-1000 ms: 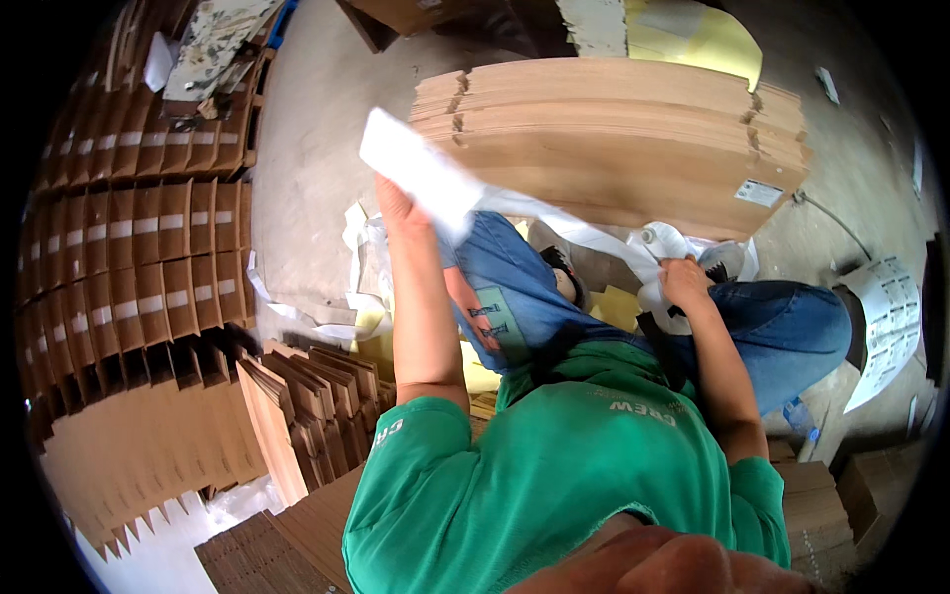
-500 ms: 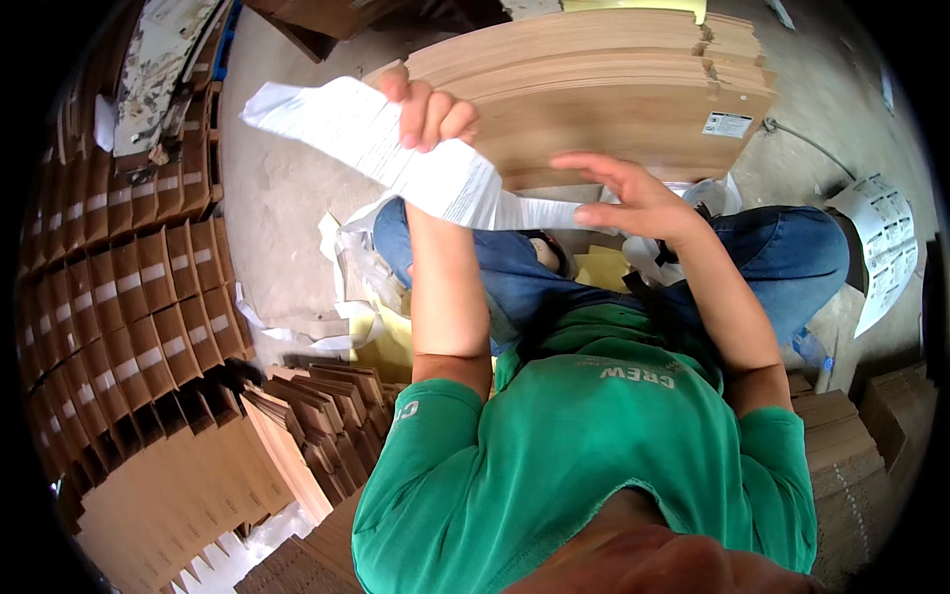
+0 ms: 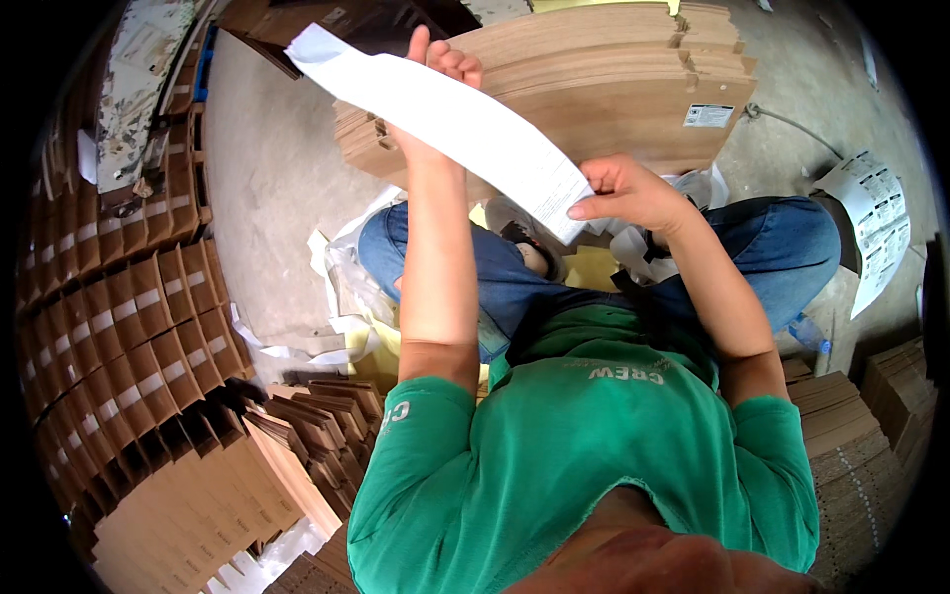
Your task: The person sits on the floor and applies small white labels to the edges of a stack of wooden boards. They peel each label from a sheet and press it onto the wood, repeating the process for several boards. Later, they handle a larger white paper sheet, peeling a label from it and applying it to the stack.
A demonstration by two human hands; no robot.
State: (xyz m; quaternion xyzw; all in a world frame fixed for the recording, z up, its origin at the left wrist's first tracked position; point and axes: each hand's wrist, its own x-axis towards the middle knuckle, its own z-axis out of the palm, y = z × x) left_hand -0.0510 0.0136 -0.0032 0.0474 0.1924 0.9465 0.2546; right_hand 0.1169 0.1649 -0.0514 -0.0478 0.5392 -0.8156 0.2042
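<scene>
A long white paper strip (image 3: pixel 445 109) with faint print at its right end slants across the space above my lap. My left hand (image 3: pixel 450 61) is at its far side, fingers loosely curled and thumb raised, with the strip lying across the palm; the strip hides the rest of that hand. My right hand (image 3: pixel 628 193) pinches the strip's right end between thumb and fingers. Just beyond my hands stands a stack of flat brown cardboard (image 3: pixel 594 114), which bears a small white label (image 3: pixel 709 116) on its front face.
Rows of brown cardboard dividers (image 3: pixel 139 317) fill the left side. Folded cardboard pieces (image 3: pixel 327 421) lie by my left elbow. Curled white ribbon-like scraps (image 3: pixel 297 351) and clear plastic are beside my knee. A printed sheet (image 3: pixel 876 228) stands at the right, near a clear bottle (image 3: pixel 811 335).
My right hand has closed on the strip's right end. My left hand has moved up, its fingers no longer over the strip, which now stretches smoother between both hands. The view has shifted slightly.
</scene>
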